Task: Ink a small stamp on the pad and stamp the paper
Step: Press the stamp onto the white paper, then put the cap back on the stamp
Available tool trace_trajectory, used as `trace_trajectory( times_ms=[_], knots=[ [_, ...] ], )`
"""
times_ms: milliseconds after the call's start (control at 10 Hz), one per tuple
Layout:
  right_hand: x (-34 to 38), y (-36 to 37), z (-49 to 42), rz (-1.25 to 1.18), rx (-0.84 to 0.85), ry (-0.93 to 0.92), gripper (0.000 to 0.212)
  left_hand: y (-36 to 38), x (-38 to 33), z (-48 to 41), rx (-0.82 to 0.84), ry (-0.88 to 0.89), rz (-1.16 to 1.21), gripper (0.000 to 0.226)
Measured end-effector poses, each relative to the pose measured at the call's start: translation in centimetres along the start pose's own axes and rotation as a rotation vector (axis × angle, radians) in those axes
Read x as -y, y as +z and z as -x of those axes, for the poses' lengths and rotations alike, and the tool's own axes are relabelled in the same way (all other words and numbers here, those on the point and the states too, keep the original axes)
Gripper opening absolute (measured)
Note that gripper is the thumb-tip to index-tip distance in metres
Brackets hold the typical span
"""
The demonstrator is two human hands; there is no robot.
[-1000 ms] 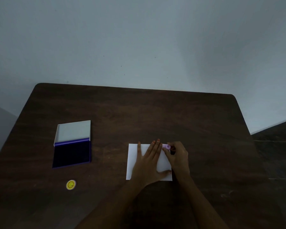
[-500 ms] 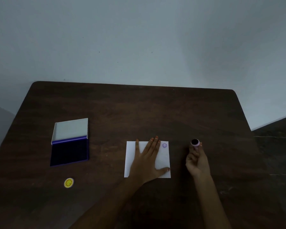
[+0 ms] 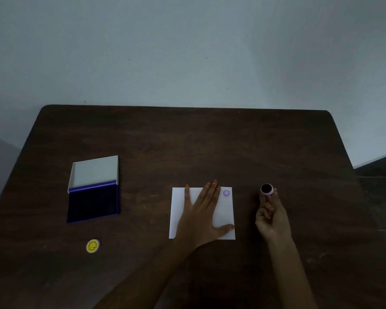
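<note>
A white paper [image 3: 225, 210] lies on the dark wooden table [image 3: 187, 141], with a small purple stamp mark [image 3: 226, 193] in its far right corner. My left hand [image 3: 201, 215] rests flat on the paper, fingers spread. To the right of the paper, my right hand [image 3: 272, 219] holds a small round purple stamp [image 3: 267, 188] at its fingertips, the dark inked face turned up toward me. The ink pad [image 3: 93, 202] sits at the left, its lid [image 3: 95, 170] open and the dark blue pad exposed.
A small round yellow cap with a smiling face [image 3: 92, 246] lies near the front left, below the ink pad. The table's far edge meets a pale wall. Its right edge drops off near the dark floor.
A second ago my right hand pressed the stamp on the paper's far right corner. It has since lifted off and moved right, turning the stamp face up. A purple mark now shows.
</note>
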State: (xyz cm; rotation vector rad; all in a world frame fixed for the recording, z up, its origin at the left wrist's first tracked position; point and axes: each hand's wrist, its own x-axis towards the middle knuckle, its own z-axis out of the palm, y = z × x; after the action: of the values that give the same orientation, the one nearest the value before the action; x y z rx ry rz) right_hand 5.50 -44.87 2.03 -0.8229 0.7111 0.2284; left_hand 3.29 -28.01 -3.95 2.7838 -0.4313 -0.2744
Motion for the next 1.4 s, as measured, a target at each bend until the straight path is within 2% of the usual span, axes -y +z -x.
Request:
trace_trajectory(
  times_ms=[100, 200, 300, 600, 800, 900, 1100, 1200, 1300, 1400],
  knots=[
    [-0.4, -0.6, -0.2, -0.062, -0.043, -0.011, 0.081, 0.3, 0.0, 0.1, 0.000, -0.005, -0.002, 0.101],
    [-0.8, -0.8, -0.9, -0.267, -0.205, 0.053, 0.031, 0.5, -0.1, 0.2, -0.005, -0.010, -0.018, 0.100],
    [-0.8, -0.7, -0.8, -0.331, -0.233, 0.047, 0.007, 0.3, -0.1, 0.3, -0.012, -0.005, -0.012, 0.100],
    [0.0, 0.0, 1.7, -0.308, -0.212, 0.030, 0.008, -0.6, -0.3, 0.3, 0.031, -0.004, 0.002, 0.103],
    [0.2, 1.6, 4.6, -0.257, -0.168, -0.001, 0.011, -2.3, -0.3, 0.4, -0.095, -0.035, 0.057, 0.105],
    [-0.5, 2.9, 6.1, -0.198, -0.132, -0.012, 0.015, -4.3, 0.7, 1.3, -0.162, -0.107, 0.063, 0.098],
    [-3.6, 6.1, 8.4, -0.110, -0.052, 0.009, 0.017, -7.4, 4.8, 6.1, -0.305, -0.257, 0.274, 0.053],
    [-6.6, 7.7, 9.4, -0.056, -0.029, 0.062, 0.009, -7.8, 7.5, 10.0, -0.391, -0.343, 0.341, 0.046],
    [-9.5, 9.7, 10.1, 0.026, 0.018, 0.092, 0.004, -7.7, 9.9, 13.2, -0.408, -0.389, 0.317, 0.043],
    [-12.2, 11.6, 10.7, 0.088, 0.065, 0.111, 0.008, -7.9, 11.8, 15.7, -0.384, -0.429, 0.313, 0.046]
  ],
)
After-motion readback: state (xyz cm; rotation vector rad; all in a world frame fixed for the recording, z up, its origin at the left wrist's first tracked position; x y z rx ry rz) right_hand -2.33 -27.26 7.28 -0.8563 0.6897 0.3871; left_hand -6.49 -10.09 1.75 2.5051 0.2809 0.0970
